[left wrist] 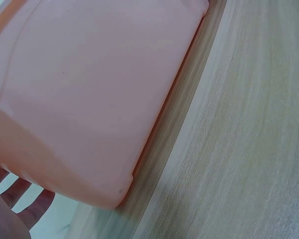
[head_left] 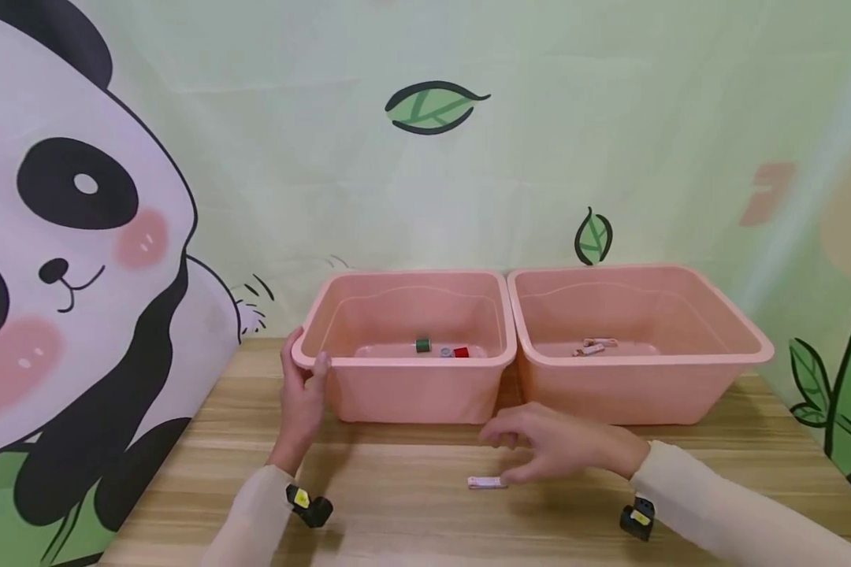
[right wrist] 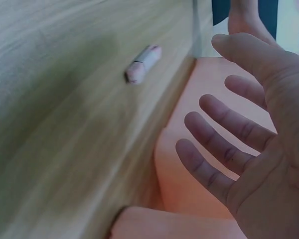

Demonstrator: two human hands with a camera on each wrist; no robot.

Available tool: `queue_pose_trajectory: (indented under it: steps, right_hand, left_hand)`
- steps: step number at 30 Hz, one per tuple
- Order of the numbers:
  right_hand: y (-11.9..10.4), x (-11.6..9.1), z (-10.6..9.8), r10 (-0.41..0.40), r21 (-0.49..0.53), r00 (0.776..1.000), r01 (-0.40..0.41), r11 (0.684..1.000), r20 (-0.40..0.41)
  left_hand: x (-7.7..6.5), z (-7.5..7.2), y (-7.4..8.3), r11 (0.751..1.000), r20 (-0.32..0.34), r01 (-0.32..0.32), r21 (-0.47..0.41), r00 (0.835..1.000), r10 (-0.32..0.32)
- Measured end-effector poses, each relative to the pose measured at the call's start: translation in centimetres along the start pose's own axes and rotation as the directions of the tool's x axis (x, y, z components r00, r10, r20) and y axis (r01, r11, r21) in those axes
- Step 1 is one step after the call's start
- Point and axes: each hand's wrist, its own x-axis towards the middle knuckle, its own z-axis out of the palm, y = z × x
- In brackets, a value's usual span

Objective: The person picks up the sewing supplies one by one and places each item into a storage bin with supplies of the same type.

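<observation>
My left hand [head_left: 303, 405] grips the near left corner of the left pink bin [head_left: 411, 394], thumb at the rim and fingers around its side. In the left wrist view, its fingers lie beside the bin wall [left wrist: 99, 89]. My right hand [head_left: 556, 441] hovers over the table with fingers spread and nothing in the palm, as the right wrist view shows. Close by its thumb, a small pink-and-white bar resembling a nail clipper [head_left: 486, 483] lies on the wood; the same bar [right wrist: 143, 63] appears apart from the fingers in the right wrist view.
Inside the left bin are a green cylinder [head_left: 423, 345], a red one [head_left: 461, 353] and a pale one [head_left: 446, 353]. The right pink bin [head_left: 631, 394] holds small bars [head_left: 590, 350] like the one on the table. Behind hangs a panda-printed cloth [head_left: 312, 157].
</observation>
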Motion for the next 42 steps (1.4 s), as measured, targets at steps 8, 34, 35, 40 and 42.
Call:
queue_pose_trajectory:
  steps: [8, 34, 35, 40, 42]
  right_hand:
    - [1.1, 0.8, 1.6, 0.019, 0.026, 1.000, -0.019, 0.999, 0.014]
    - [1.7, 1.6, 4.6, 0.102, -0.136, 0.995, -0.098, 0.986, 0.020]
    - [1.7, 1.6, 4.7, 0.102, -0.142, 0.995, -0.098, 0.985, 0.018]
    - [1.9, 1.6, 4.8, 0.103, -0.147, 0.995, -0.100, 0.984, 0.017]
    - [1.9, 1.6, 4.9, 0.099, -0.151, 0.995, -0.096, 0.984, 0.015]
  left_hand:
    - [0.1, 0.0, 0.8, 1.000, 0.015, 0.003, -0.024, 1.000, -0.003]
    - [-1.2, -0.2, 4.1, 0.998, 0.046, 0.051, -0.022, 0.998, -0.050]
    - [-1.2, -0.2, 4.0, 0.998, 0.044, 0.050, -0.023, 0.998, -0.049]
    - [-1.3, -0.2, 3.9, 0.999, 0.041, 0.050, -0.023, 0.998, -0.049]
    - [-1.4, -0.2, 3.9, 0.999, 0.041, 0.048, -0.024, 0.998, -0.047]
